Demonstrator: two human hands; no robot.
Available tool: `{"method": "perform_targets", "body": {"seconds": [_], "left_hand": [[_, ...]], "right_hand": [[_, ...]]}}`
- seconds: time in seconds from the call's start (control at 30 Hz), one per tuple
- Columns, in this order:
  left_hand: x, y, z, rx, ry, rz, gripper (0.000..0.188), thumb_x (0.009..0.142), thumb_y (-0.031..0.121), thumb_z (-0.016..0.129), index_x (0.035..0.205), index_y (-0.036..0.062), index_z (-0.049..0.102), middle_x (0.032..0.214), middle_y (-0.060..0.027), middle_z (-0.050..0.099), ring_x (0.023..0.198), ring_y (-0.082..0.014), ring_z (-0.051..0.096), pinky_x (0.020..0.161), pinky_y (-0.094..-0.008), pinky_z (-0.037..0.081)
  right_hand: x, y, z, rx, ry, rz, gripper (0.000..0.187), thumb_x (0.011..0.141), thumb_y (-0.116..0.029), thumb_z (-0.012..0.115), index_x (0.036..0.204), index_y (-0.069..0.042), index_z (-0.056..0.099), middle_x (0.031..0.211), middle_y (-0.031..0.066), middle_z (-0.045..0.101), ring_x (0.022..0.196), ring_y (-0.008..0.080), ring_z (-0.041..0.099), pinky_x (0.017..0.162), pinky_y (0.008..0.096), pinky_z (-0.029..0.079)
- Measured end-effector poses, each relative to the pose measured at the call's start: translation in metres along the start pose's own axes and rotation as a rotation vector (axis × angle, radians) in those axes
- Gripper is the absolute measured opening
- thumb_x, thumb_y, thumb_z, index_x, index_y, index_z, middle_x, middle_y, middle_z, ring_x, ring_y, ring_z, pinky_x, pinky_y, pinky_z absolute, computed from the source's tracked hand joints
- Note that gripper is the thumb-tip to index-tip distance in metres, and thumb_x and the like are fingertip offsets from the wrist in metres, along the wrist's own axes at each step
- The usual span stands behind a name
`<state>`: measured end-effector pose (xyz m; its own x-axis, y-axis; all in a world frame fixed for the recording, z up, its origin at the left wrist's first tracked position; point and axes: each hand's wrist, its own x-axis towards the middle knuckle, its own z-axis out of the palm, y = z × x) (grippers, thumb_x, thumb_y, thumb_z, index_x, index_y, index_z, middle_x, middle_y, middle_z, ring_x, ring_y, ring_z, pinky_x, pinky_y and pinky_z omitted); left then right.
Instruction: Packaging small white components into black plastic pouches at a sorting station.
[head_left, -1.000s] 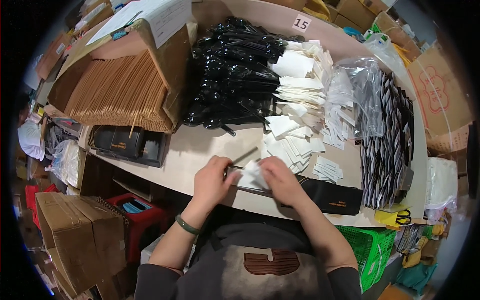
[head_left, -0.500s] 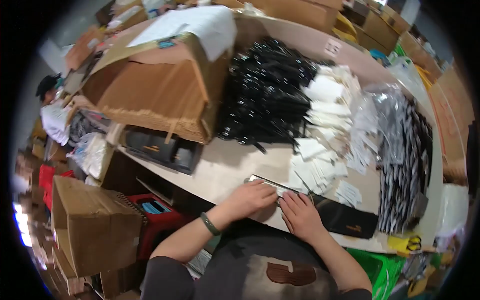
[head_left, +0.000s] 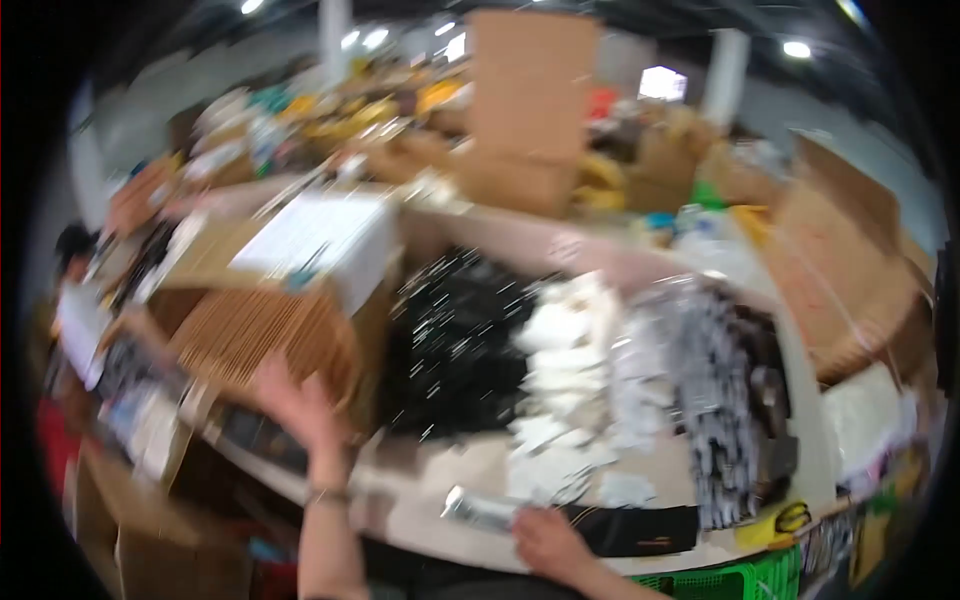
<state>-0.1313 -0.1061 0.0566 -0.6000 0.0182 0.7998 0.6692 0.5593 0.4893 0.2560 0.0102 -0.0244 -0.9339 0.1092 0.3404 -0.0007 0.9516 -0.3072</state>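
My left hand is raised at the mouth of a cardboard carton. Its fingers look spread, though blurred, with nothing visible in them. Behind the fingers, a row of brown cardboard pieces stands packed inside the carton. Near the table's front edge, my right hand is closed on the right end of a narrow, shiny packet, which lies low over the table. Just right of that hand sits a flat black case with a small gold mark. Motion blur hides the packet's contents.
Glossy black wrapped items are heaped mid-table, beside stacked white slips and grey plastic-bagged pieces. Yellow-handled scissors lie at the right edge above a green crate. A person is at the far left.
My left hand has left the packet and moved up and left to the carton. My right hand stays by the packet. The view has tilted up, showing more of the room.
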Motion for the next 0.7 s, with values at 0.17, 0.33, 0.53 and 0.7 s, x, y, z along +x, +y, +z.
{"method": "perform_targets", "body": {"seconds": [0.17,0.33,0.53,0.7], "left_hand": [[0.051,-0.076,-0.007,0.537,-0.825,-0.04,0.04,0.083,0.006,0.064,0.121,-0.0033,0.062,0.114,-0.03,0.062,0.109,-0.0449,0.059,0.091,-0.0488,0.05],[0.068,-0.092,0.015,0.451,-0.696,0.349,0.011,0.082,0.003,0.06,0.09,-0.0045,0.064,0.092,-0.0258,0.065,0.086,-0.0443,0.064,0.078,-0.05,0.054],[0.072,-0.061,-0.03,-0.21,-0.468,-0.164,0.025,0.103,0.02,0.053,0.114,0.0008,0.064,0.097,-0.0128,0.068,0.09,-0.0227,0.064,0.077,-0.0338,0.05],[-0.087,-0.056,-0.074,-0.719,-0.795,-0.454,0.016,0.099,0.009,0.06,0.11,0.0018,0.07,0.095,-0.0004,0.065,0.081,-0.0089,0.057,0.069,-0.0216,0.045]], "right_hand": [[-0.018,-0.021,-0.007,-0.002,0.004,0.114,0.046,0.088,-0.027,0.07,0.127,-0.006,0.061,0.137,0.0219,0.053,0.131,0.0362,0.049,0.108,0.0513,0.039],[-0.032,0.004,0.006,0.066,0.128,0.159,0.044,0.079,-0.019,0.073,0.121,-0.007,0.067,0.131,0.0245,0.058,0.121,0.0422,0.057,0.108,0.0523,0.044],[-0.021,0.01,-0.041,0.104,0.047,0.25,0.042,0.079,-0.012,0.074,0.121,-0.013,0.068,0.143,0.0251,0.049,0.131,0.0433,0.049,0.109,0.0523,0.041],[-0.024,0.007,-0.036,0.204,-0.005,0.268,0.047,0.079,-0.008,0.072,0.125,-0.016,0.068,0.147,0.0267,0.044,0.137,0.0447,0.042,0.111,0.0527,0.039]]}}
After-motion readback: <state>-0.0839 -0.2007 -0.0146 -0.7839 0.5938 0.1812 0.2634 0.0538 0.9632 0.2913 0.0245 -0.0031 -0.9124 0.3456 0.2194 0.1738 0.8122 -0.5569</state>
